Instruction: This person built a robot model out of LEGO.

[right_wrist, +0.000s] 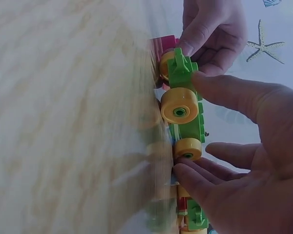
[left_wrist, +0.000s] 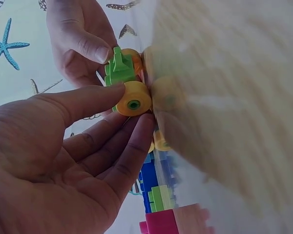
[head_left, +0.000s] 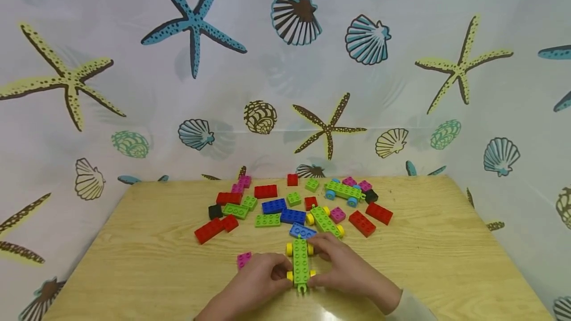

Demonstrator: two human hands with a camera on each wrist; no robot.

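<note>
A green toy car base (head_left: pixel 301 261) with studs, yellow wheels and a forked hitch at its near end stands on the table. My left hand (head_left: pixel 263 281) grips it from the left, its thumb at the near yellow wheel (left_wrist: pixel 134 99) and its fingers curled beside that wheel. From the right, my right hand (head_left: pixel 345 271) holds the same base. Its thumb meets the green body (right_wrist: pixel 181 70) near the hitch, and its fingers reach to the far wheel (right_wrist: pixel 188 148). A pink brick (head_left: pixel 244 259) lies just beyond the left hand.
Past the hands lie a second green base with yellow wheels (head_left: pixel 324 221) and one with blue wheels (head_left: pixel 344 190). Several red, blue, green, pink and black bricks spread around them, among them a light blue brick (head_left: pixel 302 231). A patterned curtain (head_left: pixel 285 73) closes off the table's back.
</note>
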